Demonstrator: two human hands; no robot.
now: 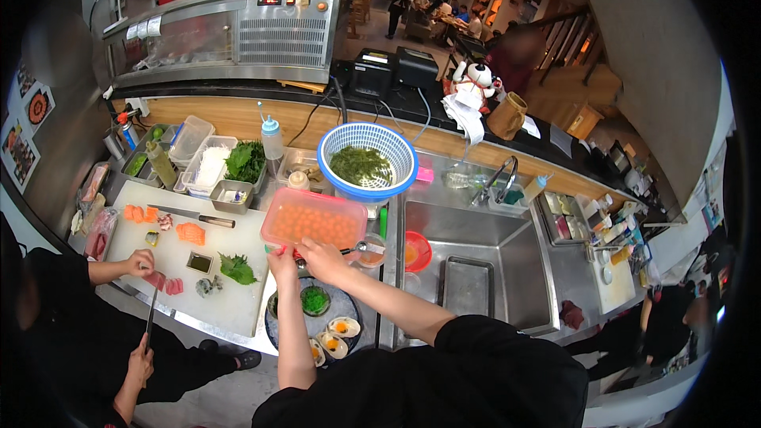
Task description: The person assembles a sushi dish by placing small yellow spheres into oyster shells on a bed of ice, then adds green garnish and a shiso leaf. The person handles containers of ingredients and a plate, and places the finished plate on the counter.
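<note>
My left hand (281, 260) grips the near left corner of a clear pink-lidded tub of orange roe (314, 222). My right hand (321, 254) rests against the tub's near edge and holds a small metal spoon (358, 249) pointing right toward a small cup (372, 252). Just below my hands lies a dark round plate (349, 303) with a green seaweed mound (315, 299) and several open shells (342, 326) with orange centres.
A co-worker at the left presses fish (156, 278) on a white cutting board (230, 301) and holds a long knife (150, 319). A blue colander of greens (366, 160), ingredient tubs (212, 162), a squeeze bottle (272, 137) and a steel sink (476, 257) with a tray surround me.
</note>
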